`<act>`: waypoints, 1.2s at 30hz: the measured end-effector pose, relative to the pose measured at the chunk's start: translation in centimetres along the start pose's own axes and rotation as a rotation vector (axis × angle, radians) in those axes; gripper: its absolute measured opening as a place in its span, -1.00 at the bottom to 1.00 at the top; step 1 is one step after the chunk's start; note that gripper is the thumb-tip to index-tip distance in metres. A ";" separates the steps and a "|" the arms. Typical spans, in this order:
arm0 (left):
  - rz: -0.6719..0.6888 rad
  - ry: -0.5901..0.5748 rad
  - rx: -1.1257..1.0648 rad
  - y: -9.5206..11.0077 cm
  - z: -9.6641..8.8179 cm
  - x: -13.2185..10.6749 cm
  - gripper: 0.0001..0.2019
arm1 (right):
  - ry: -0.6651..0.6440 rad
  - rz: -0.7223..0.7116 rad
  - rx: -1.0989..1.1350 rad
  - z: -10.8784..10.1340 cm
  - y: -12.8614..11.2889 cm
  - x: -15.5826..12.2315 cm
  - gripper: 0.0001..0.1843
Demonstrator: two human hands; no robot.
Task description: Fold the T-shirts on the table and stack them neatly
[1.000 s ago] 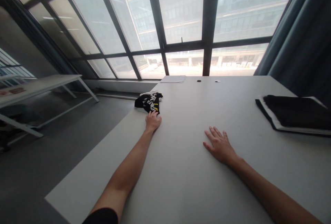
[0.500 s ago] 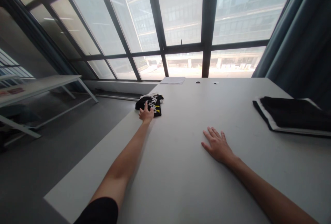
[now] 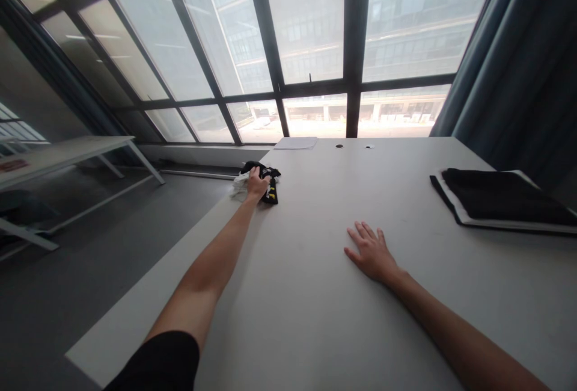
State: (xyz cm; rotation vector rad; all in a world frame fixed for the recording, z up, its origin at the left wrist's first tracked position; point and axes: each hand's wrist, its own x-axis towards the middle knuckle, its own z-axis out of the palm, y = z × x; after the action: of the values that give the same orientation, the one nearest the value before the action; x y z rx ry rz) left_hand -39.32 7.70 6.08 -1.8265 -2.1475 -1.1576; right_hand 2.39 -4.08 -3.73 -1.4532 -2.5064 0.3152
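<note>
The crumpled black cloth (image 3: 271, 192), marked with white and yellow, lies at the left edge of the white surface (image 3: 293, 301), with some white fabric (image 3: 240, 186) bunched beside and partly beneath it. The person's left grip (image 3: 258, 183) is on top of it, fingers on the dark folds and thumb to the right; whether they clamp the cloth or only press on it, one cannot tell. The arm stretches nearly straight, probably because the bundle sits so far out. The right grip (image 3: 369, 255) lies palm down with fingers spread and apart, holding nothing, perhaps as a prop for the lean. Well to its right rests a black-and-white stack of fabric (image 3: 505, 197), flat and seemingly folded, which would keep it stable. Papers (image 3: 295, 143) lie at the far edge, near the windows (image 3: 311, 30).
</note>
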 end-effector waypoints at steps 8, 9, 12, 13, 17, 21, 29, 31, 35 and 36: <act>0.311 -0.343 -0.031 10.6 6.7 -5.7 -0.55 | 0.010 0.001 0.009 -0.1 0.0 0.1 -0.35; 0.335 -0.385 -0.037 11.6 7.7 -7.1 -0.60 | 0.021 0.003 0.018 -0.2 0.0 0.1 -0.38; 0.414 -0.453 -0.039 13.7 10.2 -10.8 -0.66 | 0.065 0.017 0.073 -0.3 0.0 0.2 -0.47; 0.422 -0.426 -0.029 13.9 10.7 -11.6 -0.64 | 0.087 0.027 0.100 -0.4 0.1 0.2 -0.50; 0.229 -0.217 0.093 12.9 11.7 -12.3 -0.51 | 0.182 0.079 0.183 -0.4 0.3 0.4 -0.56; 0.126 -0.320 0.187 11.0 11.7 -11.5 -0.52 | 0.204 0.082 0.192 -0.4 0.3 0.5 -0.57; 0.284 -0.462 0.196 11.6 10.7 -13.4 -0.50 | 0.311 0.109 0.274 -0.3 0.8 0.8 -0.58; 0.332 -0.483 0.174 12.4 10.5 -14.2 -0.51 | 0.389 0.131 0.325 -0.5 1.5 1.2 -0.58; 0.382 -0.490 0.110 14.1 9.9 -15.2 -0.59 | 0.517 0.218 0.407 -1.2 3.2 2.1 -0.55; 0.381 -0.487 0.077 14.5 9.8 -15.2 -0.61 | 0.533 0.242 0.425 -1.3 3.5 2.2 -0.55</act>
State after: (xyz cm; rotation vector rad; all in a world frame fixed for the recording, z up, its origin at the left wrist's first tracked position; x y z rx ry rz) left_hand -18.55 1.13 -1.85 -2.5342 -1.8688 -0.5838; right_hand 4.55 -0.34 -3.36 -1.4264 -1.7272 0.4075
